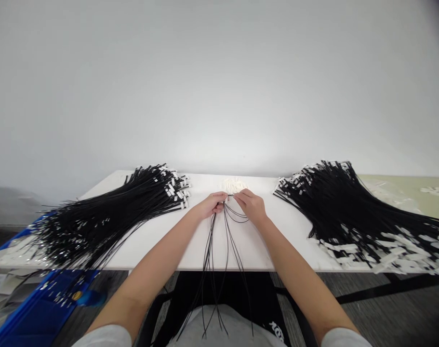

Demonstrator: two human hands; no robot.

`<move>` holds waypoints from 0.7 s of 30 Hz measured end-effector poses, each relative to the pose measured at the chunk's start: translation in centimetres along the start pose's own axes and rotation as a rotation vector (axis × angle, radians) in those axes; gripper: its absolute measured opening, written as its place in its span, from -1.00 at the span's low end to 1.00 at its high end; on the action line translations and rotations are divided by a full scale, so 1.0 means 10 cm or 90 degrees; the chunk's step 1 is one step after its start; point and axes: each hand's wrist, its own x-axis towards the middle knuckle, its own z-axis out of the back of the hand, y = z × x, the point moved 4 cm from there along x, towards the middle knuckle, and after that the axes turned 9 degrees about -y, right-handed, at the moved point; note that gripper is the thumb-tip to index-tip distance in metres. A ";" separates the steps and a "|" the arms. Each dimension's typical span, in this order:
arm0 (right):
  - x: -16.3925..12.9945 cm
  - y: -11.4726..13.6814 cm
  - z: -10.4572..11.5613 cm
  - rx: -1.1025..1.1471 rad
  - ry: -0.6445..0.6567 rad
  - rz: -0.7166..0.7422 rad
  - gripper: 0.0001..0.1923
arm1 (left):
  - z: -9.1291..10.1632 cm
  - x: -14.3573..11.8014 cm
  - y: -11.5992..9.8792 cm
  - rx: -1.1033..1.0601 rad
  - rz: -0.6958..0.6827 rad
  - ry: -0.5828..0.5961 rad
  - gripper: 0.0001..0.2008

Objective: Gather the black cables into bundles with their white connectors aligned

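Both of my hands meet over the middle of the white table. My left hand [210, 206] is closed on the upper ends of several thin black wires [211, 250], which hang down over the table's front edge toward my lap. My right hand [253, 205] pinches a black wire end close to my left fingertips. Some of the wires loop out below it. Whether a small connector sits between the fingers is too small to tell. Just behind the hands lies a pile of small cream-white connector pieces [233, 185].
A large bundle of black wires with white ends [132, 202] lies on the left, overhanging a blue bin [34, 308]. Another big bundle with white connectors [338, 202] covers the right side. The white table [161, 241] backs onto a pale wall [219, 86]. Farther right is a green surface [403, 185].
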 end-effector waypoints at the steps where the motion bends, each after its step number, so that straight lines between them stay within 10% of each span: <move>1: 0.00 0.00 0.00 -0.003 0.001 0.003 -0.72 | 0.00 0.00 0.00 -0.002 0.000 0.002 -0.76; 21: 0.06 0.06 0.02 -0.115 -0.031 0.066 -0.78 | -0.02 0.01 -0.03 -0.028 0.008 -0.035 -0.77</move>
